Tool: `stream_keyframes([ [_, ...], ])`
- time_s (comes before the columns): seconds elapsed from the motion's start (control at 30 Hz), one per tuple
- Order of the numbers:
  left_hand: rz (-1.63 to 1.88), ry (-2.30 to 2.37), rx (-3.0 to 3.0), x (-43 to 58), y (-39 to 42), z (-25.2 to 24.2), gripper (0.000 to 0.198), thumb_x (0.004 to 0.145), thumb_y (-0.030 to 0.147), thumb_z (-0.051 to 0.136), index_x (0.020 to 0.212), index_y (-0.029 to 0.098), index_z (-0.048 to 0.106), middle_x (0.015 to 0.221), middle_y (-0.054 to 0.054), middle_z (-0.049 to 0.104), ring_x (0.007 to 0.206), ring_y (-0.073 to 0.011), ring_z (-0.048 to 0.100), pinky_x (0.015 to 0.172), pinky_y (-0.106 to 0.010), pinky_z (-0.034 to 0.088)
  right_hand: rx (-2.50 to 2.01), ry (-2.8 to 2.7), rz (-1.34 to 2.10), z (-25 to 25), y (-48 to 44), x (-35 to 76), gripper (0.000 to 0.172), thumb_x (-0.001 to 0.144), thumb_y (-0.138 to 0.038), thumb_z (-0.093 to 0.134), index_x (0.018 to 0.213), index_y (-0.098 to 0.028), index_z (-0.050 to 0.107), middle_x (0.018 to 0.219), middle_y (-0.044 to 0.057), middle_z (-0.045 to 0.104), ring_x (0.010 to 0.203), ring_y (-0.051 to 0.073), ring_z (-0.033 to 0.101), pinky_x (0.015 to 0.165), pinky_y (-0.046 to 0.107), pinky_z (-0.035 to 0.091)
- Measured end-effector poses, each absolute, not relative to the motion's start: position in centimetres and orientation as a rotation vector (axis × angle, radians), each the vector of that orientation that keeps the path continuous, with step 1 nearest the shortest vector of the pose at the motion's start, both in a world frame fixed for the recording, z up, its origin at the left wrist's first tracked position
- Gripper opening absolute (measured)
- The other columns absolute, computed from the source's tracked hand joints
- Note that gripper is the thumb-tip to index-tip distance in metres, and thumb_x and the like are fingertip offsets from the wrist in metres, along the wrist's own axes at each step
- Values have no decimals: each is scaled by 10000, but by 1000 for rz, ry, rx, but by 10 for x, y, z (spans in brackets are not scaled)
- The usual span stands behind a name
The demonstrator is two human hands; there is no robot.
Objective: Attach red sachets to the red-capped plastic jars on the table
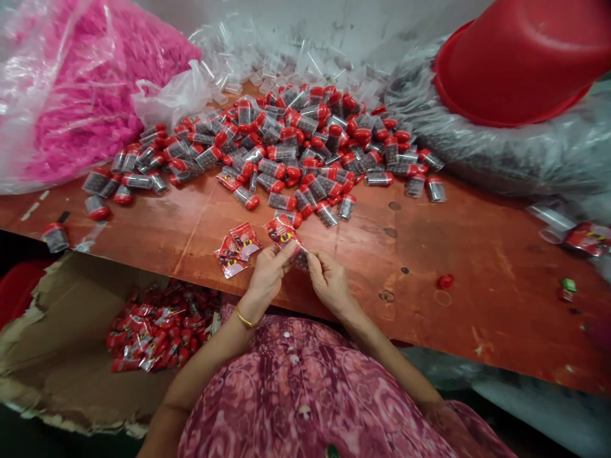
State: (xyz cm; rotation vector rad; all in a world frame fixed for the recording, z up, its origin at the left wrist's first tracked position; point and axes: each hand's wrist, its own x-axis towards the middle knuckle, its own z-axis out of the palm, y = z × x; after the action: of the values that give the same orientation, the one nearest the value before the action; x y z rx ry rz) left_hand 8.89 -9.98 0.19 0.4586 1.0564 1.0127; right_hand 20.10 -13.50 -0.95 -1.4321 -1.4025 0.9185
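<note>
While both hands, left hand (270, 270) and right hand (328, 280), pinch one red wrapper (280, 232) over a small tube (300, 256), loose wrappers (236, 249) lie at nine o'clock on the desk (477, 267).

Table: a worn reddish-brown board (477, 254).
Far left: a clear bag of pink pieces (71, 95).
Far right: an upturned red basin (520, 57) on a bag of dark pieces (501, 152).
Back: loose clear tubes (286, 63).
Below, left: a torn cardboard box (62, 356) holding wrapped red packets (153, 331).
Near right: a lone red cap (446, 280).
</note>
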Motion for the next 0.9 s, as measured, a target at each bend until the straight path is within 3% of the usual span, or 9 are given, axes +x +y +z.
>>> stream_keyframes([
  [0.17, 1108, 959, 481, 96, -103, 0, 367, 500, 395, 814, 734, 144, 683, 757, -34, 718, 738, -149, 649, 732, -253, 484, -1443, -1257, 848, -15, -132, 188, 292, 900, -378, 378, 758, -191, 552, 676, 10, 564, 597, 125, 510, 589, 250, 417],
  [0.33, 1132, 920, 531, 95, -99, 0, 358, 530, 416, 798, 728, 136, 695, 759, -40, 722, 779, -167, 653, 782, -278, 483, -1400, -1243, 908, -18, -128, 184, 308, 906, -419, 382, 778, -194, 549, 676, 1, 559, 616, 122, 515, 589, 246, 416],
  [0.5, 1166, 958, 519, 90, -92, -2, 358, 534, 413, 800, 713, 124, 688, 689, -24, 703, 683, -137, 628, 657, -235, 476, -1311, -1112, 1146, -18, -123, 183, 355, 875, -513, 423, 781, -195, 551, 537, -57, 476, 455, 87, 451, 476, 223, 386],
  [0.63, 1138, 925, 478, 87, -92, 1, 371, 581, 436, 773, 745, 117, 681, 676, -41, 696, 612, -131, 608, 510, -211, 428, -1114, -1027, 1340, -16, -127, 185, 357, 773, -541, 578, 904, -210, 549, 675, -52, 571, 404, 61, 486, 418, 209, 401],
  [0.73, 1100, 895, 449, 89, -99, 2, 372, 585, 441, 774, 738, 121, 662, 645, -22, 673, 505, -92, 542, 419, -190, 354, -1111, -989, 1308, -14, -129, 187, 338, 715, -497, 665, 835, -211, 532, 635, -61, 571, 424, 69, 515, 439, 209, 436],
  [0.83, 1094, 886, 419, 91, -108, 2, 358, 565, 428, 793, 666, 125, 631, 553, 23, 611, 444, -58, 482, 414, -176, 341, -1129, -995, 1320, -15, -128, 185, 327, 713, -488, 668, 781, -210, 510, 583, -60, 568, 459, 91, 538, 468, 225, 460],
  [0.9, 1090, 878, 394, 89, -113, 3, 349, 542, 410, 810, 651, 131, 630, 558, 30, 614, 488, -70, 529, 476, -181, 403, -1156, -1015, 1291, -18, -125, 185, 342, 701, -500, 672, 728, -208, 496, 562, -59, 548, 462, 90, 517, 465, 224, 446],
])
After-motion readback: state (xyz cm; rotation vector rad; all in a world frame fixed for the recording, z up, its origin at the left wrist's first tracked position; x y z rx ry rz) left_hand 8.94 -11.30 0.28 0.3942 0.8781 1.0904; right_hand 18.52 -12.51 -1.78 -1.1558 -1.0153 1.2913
